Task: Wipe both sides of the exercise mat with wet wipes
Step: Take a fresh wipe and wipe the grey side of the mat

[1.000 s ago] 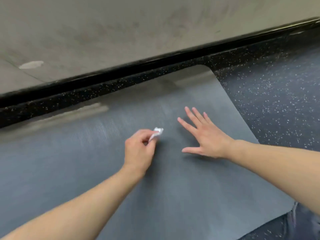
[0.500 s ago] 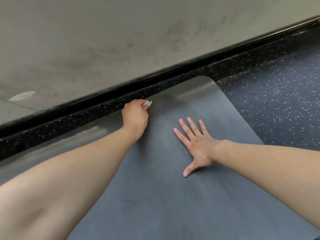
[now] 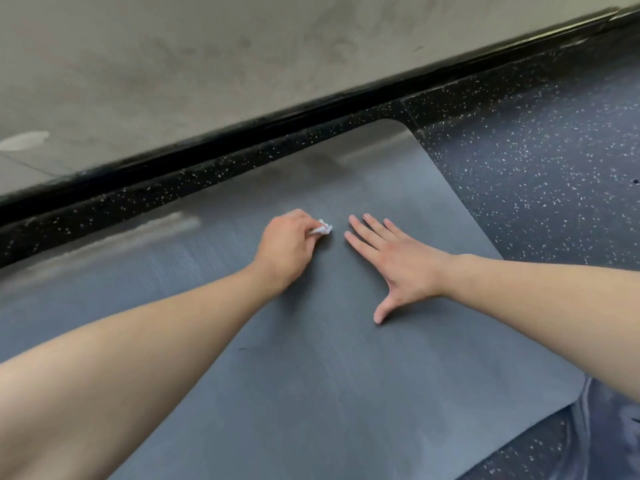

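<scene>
Speckled dark floor [image 3: 540, 161] meets grey wall [image 3: 207, 57].

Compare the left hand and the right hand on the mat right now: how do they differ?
The left hand is curled, pinching a crumpled white wet wipe; the right hand holds nothing. The left hand's fingers are bunched; the right hand's fingers are straight and spread, palm flat down. Both are on the grey exercise mat, side by side.

This looks like a gym or exercise room: the floor [image 3: 536, 161] is dark rubber flecked with pale specks, of the kind laid in fitness areas, and a grey ribbed exercise mat [image 3: 311, 375] lies flat on it. A black skirting strip [image 3: 242, 133] runs along the foot of a bare, stained concrete-grey wall [image 3: 207, 57]
</scene>
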The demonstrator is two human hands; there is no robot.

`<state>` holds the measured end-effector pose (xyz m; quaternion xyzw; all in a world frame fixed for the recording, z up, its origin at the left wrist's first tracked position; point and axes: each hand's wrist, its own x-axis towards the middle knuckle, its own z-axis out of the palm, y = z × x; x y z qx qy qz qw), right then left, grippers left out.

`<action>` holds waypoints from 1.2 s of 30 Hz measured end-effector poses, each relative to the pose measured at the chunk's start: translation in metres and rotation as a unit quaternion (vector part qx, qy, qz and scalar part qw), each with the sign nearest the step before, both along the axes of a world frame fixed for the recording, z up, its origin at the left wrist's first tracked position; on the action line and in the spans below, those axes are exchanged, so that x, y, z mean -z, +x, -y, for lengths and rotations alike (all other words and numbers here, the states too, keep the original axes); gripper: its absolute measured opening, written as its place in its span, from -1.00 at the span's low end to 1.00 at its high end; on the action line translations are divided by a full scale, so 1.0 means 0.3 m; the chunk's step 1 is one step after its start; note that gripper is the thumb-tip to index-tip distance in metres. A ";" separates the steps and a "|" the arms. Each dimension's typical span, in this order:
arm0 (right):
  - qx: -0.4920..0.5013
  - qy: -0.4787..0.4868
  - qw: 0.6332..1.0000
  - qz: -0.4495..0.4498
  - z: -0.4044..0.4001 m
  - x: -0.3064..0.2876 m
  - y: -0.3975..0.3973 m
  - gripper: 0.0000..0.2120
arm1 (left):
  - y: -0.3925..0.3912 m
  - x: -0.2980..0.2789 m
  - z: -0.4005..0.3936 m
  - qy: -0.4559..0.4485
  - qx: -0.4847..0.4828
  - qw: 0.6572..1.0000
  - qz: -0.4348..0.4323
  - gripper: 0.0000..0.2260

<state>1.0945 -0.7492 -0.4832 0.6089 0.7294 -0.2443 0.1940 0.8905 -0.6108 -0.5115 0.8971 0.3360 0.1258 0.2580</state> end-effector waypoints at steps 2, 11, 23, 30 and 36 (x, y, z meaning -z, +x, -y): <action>-0.049 -0.020 0.998 0.033 0.096 -0.022 0.026 0.58 | 0.005 0.012 0.000 -0.005 -0.115 0.993 0.015 -0.87; -0.110 -0.054 0.988 0.091 0.215 -0.018 0.057 0.68 | 0.028 0.022 0.379 -0.029 -0.093 0.995 -0.006 -0.84; -0.146 -0.059 0.983 0.091 0.326 -0.050 0.004 0.37 | -0.058 0.024 0.755 -0.156 -0.120 0.980 0.030 -0.84; -0.183 -0.047 0.978 0.084 0.603 -0.037 -0.071 0.62 | -0.145 0.054 0.990 -0.151 -0.032 0.988 0.013 -0.77; -0.182 -0.041 0.979 0.079 0.660 -0.028 -0.107 0.58 | -0.211 0.088 1.168 -0.155 0.120 0.981 0.004 -0.84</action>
